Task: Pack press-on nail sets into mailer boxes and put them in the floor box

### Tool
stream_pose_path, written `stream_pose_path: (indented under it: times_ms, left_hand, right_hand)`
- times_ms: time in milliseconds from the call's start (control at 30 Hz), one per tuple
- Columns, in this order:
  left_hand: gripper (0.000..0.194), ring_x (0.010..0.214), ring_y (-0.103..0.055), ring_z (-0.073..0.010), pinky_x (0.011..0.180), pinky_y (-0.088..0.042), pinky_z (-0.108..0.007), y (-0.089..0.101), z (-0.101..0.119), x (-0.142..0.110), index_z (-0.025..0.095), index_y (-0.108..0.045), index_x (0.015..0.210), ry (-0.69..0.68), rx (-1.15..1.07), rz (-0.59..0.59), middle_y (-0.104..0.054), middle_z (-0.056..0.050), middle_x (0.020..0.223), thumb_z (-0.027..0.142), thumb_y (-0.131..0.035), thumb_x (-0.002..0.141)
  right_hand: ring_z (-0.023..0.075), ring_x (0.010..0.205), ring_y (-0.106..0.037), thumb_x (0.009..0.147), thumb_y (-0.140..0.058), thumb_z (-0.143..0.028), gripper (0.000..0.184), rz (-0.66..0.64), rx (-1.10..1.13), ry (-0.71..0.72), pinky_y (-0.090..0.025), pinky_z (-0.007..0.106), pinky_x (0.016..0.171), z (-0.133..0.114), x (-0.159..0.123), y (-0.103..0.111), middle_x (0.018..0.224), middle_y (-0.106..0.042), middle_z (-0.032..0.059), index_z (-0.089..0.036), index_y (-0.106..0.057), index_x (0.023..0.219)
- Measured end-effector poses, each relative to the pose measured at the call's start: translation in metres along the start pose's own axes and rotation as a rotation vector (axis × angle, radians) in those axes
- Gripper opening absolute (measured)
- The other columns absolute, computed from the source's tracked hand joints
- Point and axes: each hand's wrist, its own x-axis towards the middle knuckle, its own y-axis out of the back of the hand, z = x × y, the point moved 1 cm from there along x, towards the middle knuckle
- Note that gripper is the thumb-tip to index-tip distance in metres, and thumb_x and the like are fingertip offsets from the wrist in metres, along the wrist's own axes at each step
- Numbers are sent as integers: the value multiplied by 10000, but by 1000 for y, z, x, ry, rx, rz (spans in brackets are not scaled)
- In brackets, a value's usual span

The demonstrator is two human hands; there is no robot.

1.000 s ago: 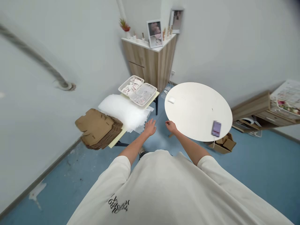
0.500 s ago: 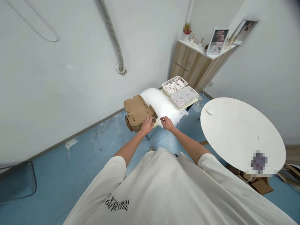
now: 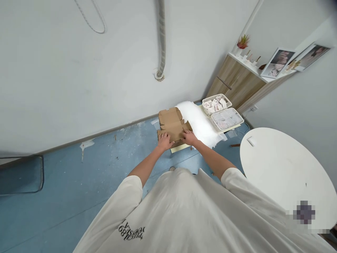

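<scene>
A flattened cardboard box point(image 3: 172, 121) lies unfolded on top of a stack of similar brown box blanks, at one end of a low table. My left hand point(image 3: 165, 141) grips its near left corner, fingertips on the upper face and the thumb pointing right along the front edge. At the near right corner, my right hand point(image 3: 189, 137) has its fingers curled against a side flap point(image 3: 187, 126) that is tilted up. The undersides of both hands are hidden.
White sheet material point(image 3: 197, 121) covers the middle of the table. Two baskets stand beyond it, a white one point(image 3: 217, 104) with small packets and another point(image 3: 227, 119) with clear bags. A round white table point(image 3: 284, 168) is at right, a wooden cabinet point(image 3: 237, 79) behind, a dark-framed chair point(image 3: 23, 175) at left.
My right hand has moved from beside the stack onto the box's right flap. My left hand has shifted to the near left corner. The view has turned left.
</scene>
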Motion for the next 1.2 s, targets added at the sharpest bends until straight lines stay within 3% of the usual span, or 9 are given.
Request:
stream_pose_path:
  times_ms: [100, 300, 433, 600, 700, 833, 1000, 1200]
  left_hand:
    - [558, 1406, -399, -359, 1227, -166, -512, -3, -6, 1, 174, -601, 1319, 13, -43, -34, -500, -178, 1470, 577, -470, 957]
    - [479, 1355, -449, -352, 1175, -250, -541, -3, -8, 9, 200, -673, 1227, 34, -95, -26, -575, -157, 1398, 532, -429, 982]
    - [312, 1304, -492, -340, 1119, -318, -552, -4, -6, 9, 220, -711, 1159, 18, -70, 26, -606, -145, 1348, 339, -508, 954]
    - [323, 1311, -483, -330, 1123, -290, -608, -1, 0, 2, 273, -751, 1092, -28, -95, 91, -623, -117, 1327, 208, -462, 963]
    - [333, 1305, -481, -328, 1163, -217, -645, 8, 4, -6, 295, -757, 1078, -90, -98, 110, -670, -105, 1207, 193, -462, 963]
    - [362, 1291, -484, -305, 1212, -164, -610, 30, 8, -14, 305, -742, 1124, -190, -47, 179, -690, -97, 1115, 172, -447, 961]
    - [417, 1299, -477, -299, 1227, -182, -569, 58, 10, -17, 288, -698, 1229, -233, -38, 251, -678, -110, 1178, 153, -404, 966]
    - [502, 1366, -447, -326, 1242, -151, -589, 81, 12, -19, 289, -580, 1419, -213, -44, 333, -654, -136, 1279, 166, -397, 967]
  right_hand:
    - [314, 1418, -418, 997, -508, -475, 455, -30, -17, -28, -322, 442, 1145, 4, 6, 0, 1493, -525, 134, -214, -624, 1352]
    - [294, 1228, -580, 1034, -449, -371, 332, -8, -36, -22, -302, 460, 1124, -2, 14, 4, 1242, -699, 143, -199, -705, 1157]
    - [299, 1175, -603, 1017, -483, -308, 278, 61, -5, -9, -291, 479, 1118, -8, 11, 3, 1177, -721, 164, -180, -722, 1076]
    - [311, 1179, -587, 968, -528, -270, 256, 68, -34, 13, -306, 472, 1113, -6, 6, 6, 1216, -704, 170, -165, -714, 1110]
    - [322, 1198, -565, 913, -560, -222, 296, 91, -49, 16, -306, 477, 1115, -3, 4, 9, 1252, -689, 163, -176, -701, 1168]
    - [329, 1230, -532, 889, -543, -179, 393, 156, -45, 35, -256, 492, 1147, -2, 2, 14, 1319, -653, 173, -159, -673, 1259]
    - [317, 1251, -517, 913, -482, -130, 458, 234, -23, 78, -195, 475, 1175, -5, 3, 29, 1366, -629, 166, -157, -633, 1345]
    - [325, 1268, -495, 958, -421, -155, 496, 313, -48, 86, -223, 465, 1150, -9, 10, 59, 1378, -624, 147, -187, -566, 1431]
